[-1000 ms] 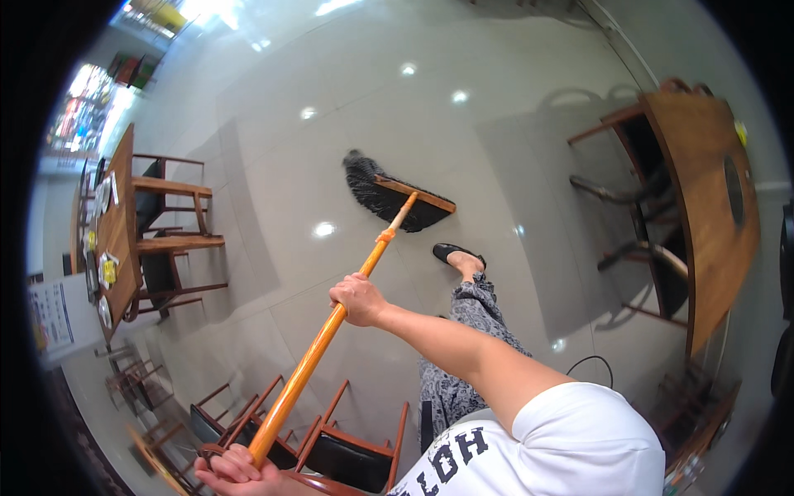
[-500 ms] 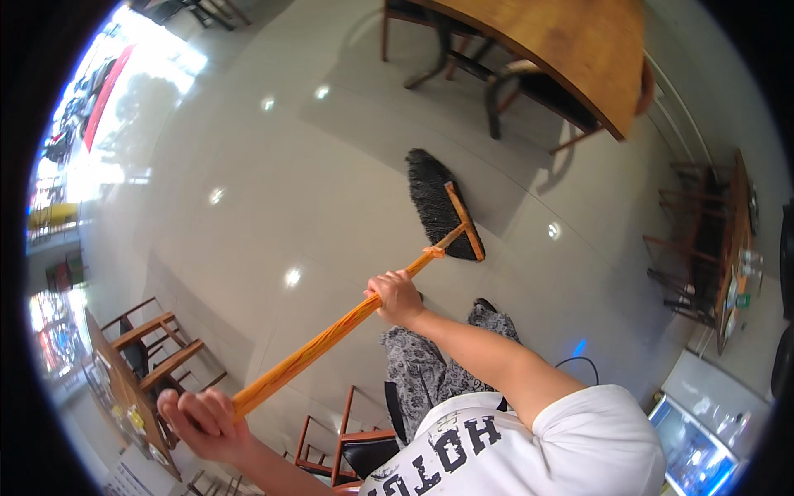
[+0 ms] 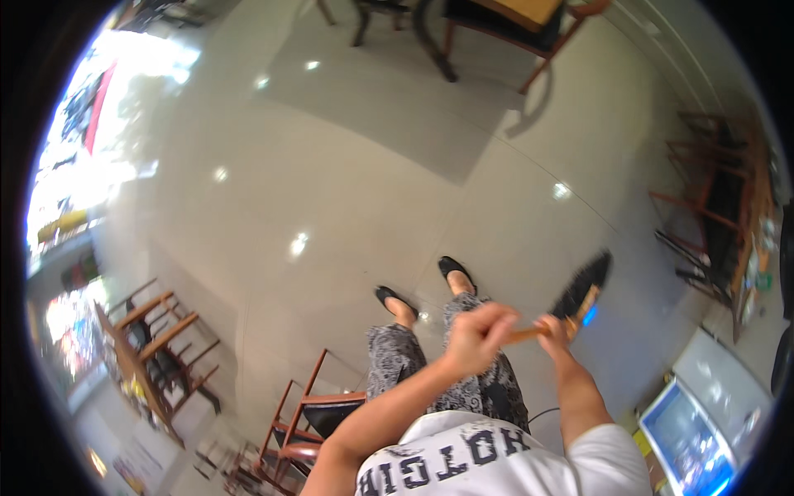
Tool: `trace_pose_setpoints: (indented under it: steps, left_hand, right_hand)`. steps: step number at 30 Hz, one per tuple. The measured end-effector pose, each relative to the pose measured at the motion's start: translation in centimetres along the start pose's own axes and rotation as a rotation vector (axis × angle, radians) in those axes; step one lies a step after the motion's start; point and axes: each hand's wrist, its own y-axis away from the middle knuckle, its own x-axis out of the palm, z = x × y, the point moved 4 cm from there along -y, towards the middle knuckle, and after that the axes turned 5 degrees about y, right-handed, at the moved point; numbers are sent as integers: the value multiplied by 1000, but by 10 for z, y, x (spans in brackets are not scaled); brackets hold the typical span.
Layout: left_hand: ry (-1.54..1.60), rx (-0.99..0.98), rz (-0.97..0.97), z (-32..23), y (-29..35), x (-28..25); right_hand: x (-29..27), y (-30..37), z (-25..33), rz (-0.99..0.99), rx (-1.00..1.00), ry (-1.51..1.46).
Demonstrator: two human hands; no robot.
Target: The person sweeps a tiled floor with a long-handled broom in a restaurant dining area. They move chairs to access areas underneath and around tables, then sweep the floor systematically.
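Gripping a broom (image 3: 579,293) by its orange handle, left hand (image 3: 475,335) and right hand (image 3: 554,329) are both clamped shut on it, close together at waist height. Bristle head hangs blurred, right of the black shoes (image 3: 426,285). Wooden chair (image 3: 310,417) stands just left. Table (image 3: 513,12) far off, cut by rim.

The floor (image 3: 347,190) is smooth, glossy tile catching light spots. The broom (image 3: 579,289) has a wooden handle and dark bristles. The chair (image 3: 310,413) frame is wood.
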Motion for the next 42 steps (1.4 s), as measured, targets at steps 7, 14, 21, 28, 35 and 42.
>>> trace_pose_setpoints:
  steps: [7, 14, 21, 28, 35, 42]
  left_hand:
    - [120, -20, 26, -23, 6, -7]
    - [-46, 246, -478, -67, 148, -152]
    - [477, 614, -1174, -75, 422, -266]
    - [464, 830, -1708, -16, 551, -234]
    - [-16, 387, -1734, 20, 497, -206]
    - [-659, 947, -1346, -18, 459, -181]
  right_hand:
    - [-18, 14, 15, -209, 12, -170]
    - [52, 27, 205, -50, -582, -421]
    - [140, 152, 424, 101, -1124, -125]
    - [239, 230, 551, 383, -1617, 55]
    - [293, 217, 628, 403, -1791, -12]
    - [278, 218, 606, 498, -1778, -186]
